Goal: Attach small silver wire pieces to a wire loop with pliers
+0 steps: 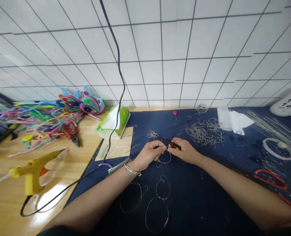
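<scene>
Between the thumb and fingers of my left hand [150, 153] is a thin wire ring [170, 159] with small beads on it. My right hand [184, 151] is closed round small pliers [173, 144] with dark jaws and a bit of yellow on the handle. The plier tips are close to the wire at my left fingertips; whether they grip it I cannot tell. Nearer to me on the dark blue cloth [192, 203] lie a beaded small wire ring [170, 188], a larger ring with pink beads [146, 214] and another wire loop [120, 200].
Behind my right hand sits a tangled wire heap [204, 132]. Red-handled scissors [270, 178] and a mug [286, 104] are at right. Leftward are a tissue pack [124, 119], a yellow glue gun [34, 170] and colourful pipe cleaners [37, 113]. A black cable [119, 62] hangs down past the tissues.
</scene>
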Demonstrator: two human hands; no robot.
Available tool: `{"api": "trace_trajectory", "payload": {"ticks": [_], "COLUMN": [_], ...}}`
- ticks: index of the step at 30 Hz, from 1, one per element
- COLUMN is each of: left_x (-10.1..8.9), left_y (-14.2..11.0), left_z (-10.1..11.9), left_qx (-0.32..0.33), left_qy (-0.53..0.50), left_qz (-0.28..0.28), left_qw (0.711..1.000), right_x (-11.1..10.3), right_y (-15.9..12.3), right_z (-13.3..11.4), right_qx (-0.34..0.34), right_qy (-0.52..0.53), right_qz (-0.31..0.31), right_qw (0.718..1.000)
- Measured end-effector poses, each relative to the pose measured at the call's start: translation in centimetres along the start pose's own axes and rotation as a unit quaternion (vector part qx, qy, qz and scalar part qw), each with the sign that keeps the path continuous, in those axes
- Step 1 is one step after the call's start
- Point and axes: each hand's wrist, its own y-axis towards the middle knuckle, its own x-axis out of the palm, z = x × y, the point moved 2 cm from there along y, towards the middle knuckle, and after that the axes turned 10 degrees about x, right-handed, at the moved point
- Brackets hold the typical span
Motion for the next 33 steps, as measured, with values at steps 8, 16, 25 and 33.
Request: {"api": "trace_trajectory", "payload": {"ticks": [8, 16, 25, 33], "left_x": [-0.04, -0.07, -0.35, -0.53], "left_y": [0.02, -0.02, -0.05, -0.01], "left_z": [0.09, 0.34, 0.41, 0.22], "left_qx": [0.0, 0.006, 0.001, 0.001], "left_qy": [0.017, 0.055, 0.11, 0.135], "left_qz": [-0.021, -0.039, -0.072, -0.077], "left_qw": [1.0, 0.998, 0.991, 0.988], "right_x": [-0.06, -0.11, -0.22, -0.22], "right_y": [-0.06, -0.05, -0.07, -0.1], "right_z": [0.05, 0.16, 0.13, 0.14], "right_qx": [-0.005, -0.003, 0.01, -0.009], "right_qy": [0.018, 0.017, 0.03, 0.013], "right_qz": [-0.003, 0.001, -0.007, -0.016], "right_qw": [1.0, 1.0, 0.999, 1.0]}}
